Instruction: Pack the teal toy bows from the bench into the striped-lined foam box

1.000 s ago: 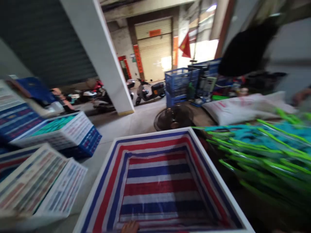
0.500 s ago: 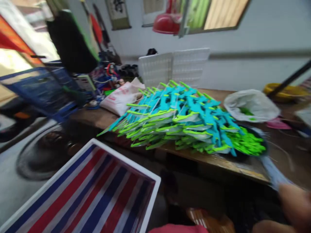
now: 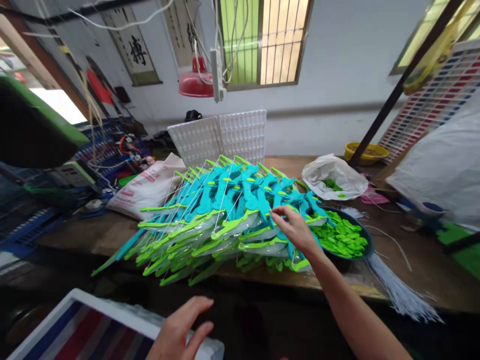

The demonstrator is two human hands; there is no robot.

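Note:
A heap of turquoise and lime-green toy bows [image 3: 252, 197] with white strings lies on the wooden table. My right hand [image 3: 294, 227] reaches to the right part of the heap. Its fingers are stretched and slightly curved, close to a bow; whether they touch it I cannot tell. Low in the view, my left hand [image 3: 182, 327] is by the rim of a white-edged crate [image 3: 112, 312] with red, white and blue stripes inside. Its thumb and fingers are apart, with nothing between them.
Right of the heap are a dark basin of green plastic pieces [image 3: 339, 235], a white bag [image 3: 333, 172] and a bundle of pale strings [image 3: 401, 287]. A white sack [image 3: 148, 187] lies left. A red lamp [image 3: 195, 82] hangs above, and a dark pole [image 3: 393, 107] slants at right.
The view has swung right and steadied. My right hand has gone from the lower right corner up to the heap. My left hand has come into view, and the crate sits lower.

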